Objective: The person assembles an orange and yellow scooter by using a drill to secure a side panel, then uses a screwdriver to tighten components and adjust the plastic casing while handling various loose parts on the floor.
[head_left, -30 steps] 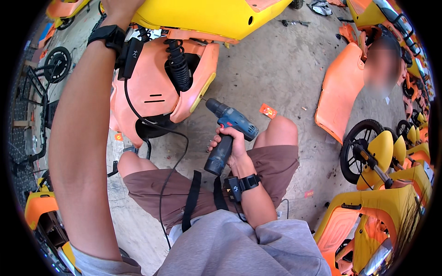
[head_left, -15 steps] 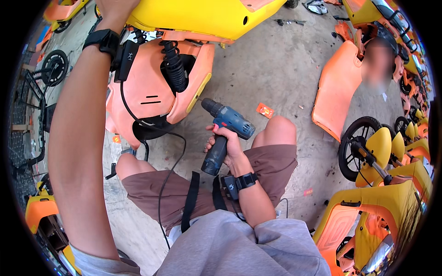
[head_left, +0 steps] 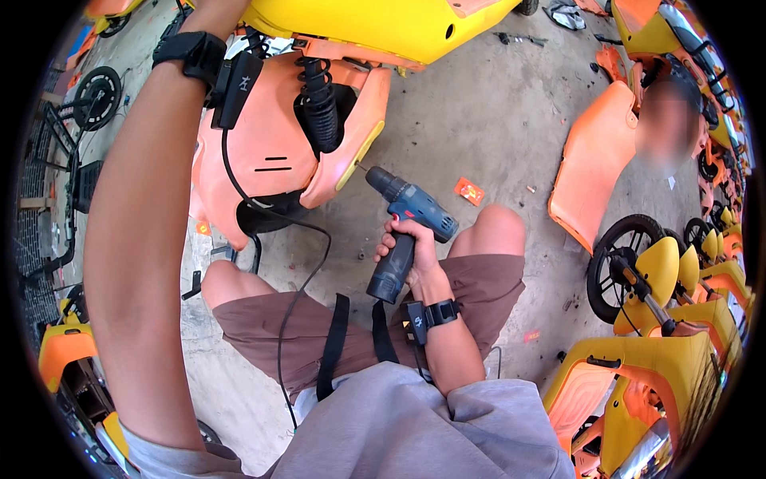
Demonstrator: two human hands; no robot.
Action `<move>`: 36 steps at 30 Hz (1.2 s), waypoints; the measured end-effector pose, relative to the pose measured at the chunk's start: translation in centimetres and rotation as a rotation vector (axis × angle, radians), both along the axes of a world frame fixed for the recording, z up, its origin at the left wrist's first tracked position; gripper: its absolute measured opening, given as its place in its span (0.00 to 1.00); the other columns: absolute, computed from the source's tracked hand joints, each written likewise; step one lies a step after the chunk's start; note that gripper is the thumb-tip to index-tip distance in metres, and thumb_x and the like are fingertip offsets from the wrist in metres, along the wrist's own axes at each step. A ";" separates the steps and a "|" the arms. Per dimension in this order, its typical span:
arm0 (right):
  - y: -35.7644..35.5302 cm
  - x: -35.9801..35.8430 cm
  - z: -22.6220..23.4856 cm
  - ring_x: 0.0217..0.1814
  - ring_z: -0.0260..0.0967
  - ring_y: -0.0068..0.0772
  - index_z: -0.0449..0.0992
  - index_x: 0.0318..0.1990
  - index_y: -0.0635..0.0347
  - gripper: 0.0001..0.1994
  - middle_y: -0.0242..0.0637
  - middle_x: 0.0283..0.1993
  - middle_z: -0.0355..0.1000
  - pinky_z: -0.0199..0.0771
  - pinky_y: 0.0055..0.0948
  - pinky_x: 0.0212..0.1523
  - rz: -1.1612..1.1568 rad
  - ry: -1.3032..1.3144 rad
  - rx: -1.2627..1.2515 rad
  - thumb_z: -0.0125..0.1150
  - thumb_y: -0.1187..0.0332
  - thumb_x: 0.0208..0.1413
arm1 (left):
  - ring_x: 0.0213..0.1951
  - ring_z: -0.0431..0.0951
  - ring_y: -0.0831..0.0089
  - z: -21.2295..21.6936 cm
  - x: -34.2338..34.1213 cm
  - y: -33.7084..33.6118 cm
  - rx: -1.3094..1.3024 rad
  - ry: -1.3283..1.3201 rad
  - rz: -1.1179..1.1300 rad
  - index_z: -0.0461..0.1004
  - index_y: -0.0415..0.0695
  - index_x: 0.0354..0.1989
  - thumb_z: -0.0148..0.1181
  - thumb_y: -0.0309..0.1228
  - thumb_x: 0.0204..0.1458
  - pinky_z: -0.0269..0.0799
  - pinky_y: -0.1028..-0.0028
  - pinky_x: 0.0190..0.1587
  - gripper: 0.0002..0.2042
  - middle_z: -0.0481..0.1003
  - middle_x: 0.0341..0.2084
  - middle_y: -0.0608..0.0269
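Note:
My right hand (head_left: 408, 247) grips the handle of a blue and black cordless drill (head_left: 411, 209). Its bit points up-left and touches the yellowish edge of an orange scooter body panel (head_left: 271, 144), beside a black coil spring shock (head_left: 319, 100). My left arm reaches up along the left. My left hand (head_left: 217, 9) is mostly cut off by the top edge, at the yellow scooter shell (head_left: 383, 28) above the orange panel. A black watch (head_left: 190, 53) and a black cable sit at that wrist.
A loose orange panel (head_left: 594, 160) leans at the right, near a person with a blurred face (head_left: 666, 120). Yellow and orange scooters with a black wheel (head_left: 618, 267) crowd the right side. A small orange packet (head_left: 468, 191) lies on the concrete floor. Another wheel (head_left: 96, 97) stands far left.
My right hand has carried the drill up and to the left, bringing its bit against the orange panel's edge. My left arm stays raised.

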State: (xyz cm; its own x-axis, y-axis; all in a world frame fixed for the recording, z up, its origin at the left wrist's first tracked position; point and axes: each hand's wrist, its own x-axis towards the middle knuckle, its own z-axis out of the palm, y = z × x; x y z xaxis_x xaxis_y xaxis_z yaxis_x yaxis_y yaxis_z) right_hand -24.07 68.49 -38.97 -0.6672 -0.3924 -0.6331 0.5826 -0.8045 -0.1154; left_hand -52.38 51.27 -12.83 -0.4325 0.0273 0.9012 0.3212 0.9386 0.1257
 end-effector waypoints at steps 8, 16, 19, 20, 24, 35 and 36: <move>-0.1 0.4 -0.3 0.24 0.69 0.37 0.68 0.31 0.57 0.07 0.38 0.21 0.67 0.75 0.40 0.30 0.004 0.060 0.087 0.56 0.66 0.50 | 0.37 0.79 0.53 -0.2 0.1 0.6 -0.011 0.010 -0.021 0.81 0.41 0.40 0.59 0.42 0.47 0.74 0.63 0.42 0.18 0.78 0.33 0.47; -0.1 0.5 0.2 0.24 0.70 0.37 0.67 0.32 0.57 0.07 0.38 0.21 0.68 0.75 0.39 0.31 0.031 0.104 0.151 0.56 0.67 0.50 | 0.35 0.79 0.52 0.1 0.2 0.4 -0.012 -0.009 0.000 0.81 0.42 0.40 0.59 0.42 0.47 0.74 0.62 0.41 0.18 0.78 0.31 0.47; 0.1 0.5 0.1 0.24 0.70 0.37 0.67 0.33 0.57 0.07 0.39 0.22 0.68 0.75 0.39 0.31 0.021 0.081 0.102 0.56 0.67 0.50 | 0.35 0.79 0.52 0.2 0.9 0.8 -0.013 -0.011 -0.001 0.81 0.41 0.39 0.60 0.42 0.47 0.74 0.62 0.41 0.18 0.78 0.31 0.47; 0.0 0.6 0.0 0.24 0.70 0.37 0.67 0.33 0.57 0.07 0.39 0.22 0.68 0.75 0.39 0.31 0.017 0.080 0.087 0.56 0.67 0.50 | 0.35 0.79 0.52 0.3 1.2 0.8 -0.012 -0.010 -0.001 0.81 0.41 0.39 0.60 0.42 0.47 0.74 0.62 0.41 0.18 0.78 0.31 0.47; -0.1 0.7 0.0 0.24 0.70 0.37 0.67 0.33 0.57 0.06 0.38 0.22 0.68 0.75 0.39 0.31 0.020 0.095 0.081 0.56 0.67 0.50 | 0.36 0.79 0.52 0.3 0.5 0.3 -0.023 -0.019 -0.006 0.81 0.40 0.39 0.60 0.40 0.47 0.74 0.62 0.42 0.17 0.78 0.31 0.46; -0.5 1.3 0.0 0.26 0.69 0.37 0.67 0.32 0.56 0.07 0.38 0.22 0.67 0.75 0.39 0.31 0.012 0.097 0.092 0.57 0.65 0.49 | 0.41 0.77 0.53 0.2 -0.2 -1.2 -0.099 -0.107 -0.024 0.79 0.48 0.47 0.57 0.45 0.52 0.72 0.61 0.46 0.19 0.78 0.36 0.49; -0.8 1.2 -0.2 0.26 0.69 0.37 0.67 0.32 0.55 0.07 0.38 0.22 0.67 0.75 0.39 0.31 0.015 0.101 0.079 0.57 0.65 0.49 | 0.43 0.77 0.54 0.0 -0.7 -2.4 -0.155 -0.117 -0.010 0.78 0.51 0.49 0.55 0.48 0.55 0.71 0.61 0.48 0.20 0.78 0.37 0.51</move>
State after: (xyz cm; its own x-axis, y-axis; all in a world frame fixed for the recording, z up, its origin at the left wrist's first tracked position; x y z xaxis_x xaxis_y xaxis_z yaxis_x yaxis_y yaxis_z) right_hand -22.83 67.71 -39.16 -0.7235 -0.3541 -0.5927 0.5766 -0.7820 -0.2366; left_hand -53.12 48.87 -12.85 -0.5329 0.1665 0.8297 0.3219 0.9466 0.0168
